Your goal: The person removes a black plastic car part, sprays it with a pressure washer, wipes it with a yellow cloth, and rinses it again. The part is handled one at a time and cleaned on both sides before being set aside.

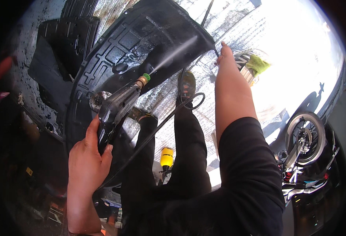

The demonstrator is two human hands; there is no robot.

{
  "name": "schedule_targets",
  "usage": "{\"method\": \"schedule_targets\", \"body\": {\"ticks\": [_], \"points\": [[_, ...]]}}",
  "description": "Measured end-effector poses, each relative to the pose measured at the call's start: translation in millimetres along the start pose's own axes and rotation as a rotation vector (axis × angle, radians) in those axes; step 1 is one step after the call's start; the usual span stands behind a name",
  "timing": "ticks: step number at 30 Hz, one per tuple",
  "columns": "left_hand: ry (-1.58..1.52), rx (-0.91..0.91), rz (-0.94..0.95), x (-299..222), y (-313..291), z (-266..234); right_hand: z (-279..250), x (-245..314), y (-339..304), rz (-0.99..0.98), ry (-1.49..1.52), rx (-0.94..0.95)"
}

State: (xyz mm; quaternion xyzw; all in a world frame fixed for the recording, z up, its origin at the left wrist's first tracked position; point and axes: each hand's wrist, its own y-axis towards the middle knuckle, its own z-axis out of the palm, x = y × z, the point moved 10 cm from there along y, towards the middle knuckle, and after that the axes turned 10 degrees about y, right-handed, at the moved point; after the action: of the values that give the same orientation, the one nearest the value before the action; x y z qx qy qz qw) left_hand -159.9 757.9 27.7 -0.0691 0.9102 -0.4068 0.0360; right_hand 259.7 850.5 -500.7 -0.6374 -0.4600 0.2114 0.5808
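My left hand (88, 159) is closed around the grip of a black pressure washer gun (119, 104) with a green-tipped brass-coloured nozzle. A white jet of water leaves the nozzle and strikes a large black moulded plastic panel (157, 25). The panel is wet and tilted, with ribs and recesses on its face. My right arm reaches forward, and my right hand (225, 54) grips the panel's right corner, its fingers partly hidden in glare. A black hose (153, 134) runs across my legs and loops near my shoe.
Another dark panel (68, 33) lies at the left. A yellow bottle (166, 157) stands between my legs. Beyond my right hand, a green cloth (257, 64) rests on a light-coloured container. A motorcycle wheel (305, 137) is at the right. The ground (230, 25) is wet and bright.
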Motion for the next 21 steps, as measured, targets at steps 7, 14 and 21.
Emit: {"method": "schedule_targets", "body": {"ticks": [7,14,21], "points": [[-0.041,0.008,0.160,-39,-7,-29,18,-14,-31,0.130,0.070,0.284],[0.044,-0.128,0.119,-46,-61,-102,26,-40,-213,0.037,0.136,0.696],[0.202,-0.093,-0.086,11,-117,-161,38,-51,-365,-0.189,-0.054,0.697]]}}
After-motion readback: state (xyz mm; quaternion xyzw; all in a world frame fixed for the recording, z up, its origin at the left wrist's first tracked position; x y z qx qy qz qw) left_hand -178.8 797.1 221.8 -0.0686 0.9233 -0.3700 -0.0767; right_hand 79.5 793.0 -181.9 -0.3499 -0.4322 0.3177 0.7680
